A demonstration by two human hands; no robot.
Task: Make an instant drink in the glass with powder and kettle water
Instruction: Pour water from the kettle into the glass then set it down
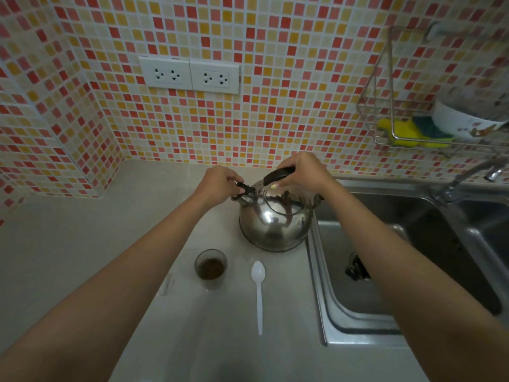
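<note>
We're at a pale counter [82, 257] w/ mosaic tile wall, sink [413, 271] at right. Kettle [275, 224] sits by the sink: right hand [300, 172] clamped on its handle, left hand [220, 183] pinching the spout cap. Glass [211, 268] nearer us holds powder, no water yet; pouring & stirring w/ spoon [258, 288] remain.

Two bare forearms, no sleeves, yellow-painted thumbnail on right hand [301, 172]

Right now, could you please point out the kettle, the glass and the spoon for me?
kettle [271, 224]: head view, on its steel body.
glass [211, 268]: head view, on the brown powder inside.
spoon [258, 271]: head view, on its white bowl.
</note>
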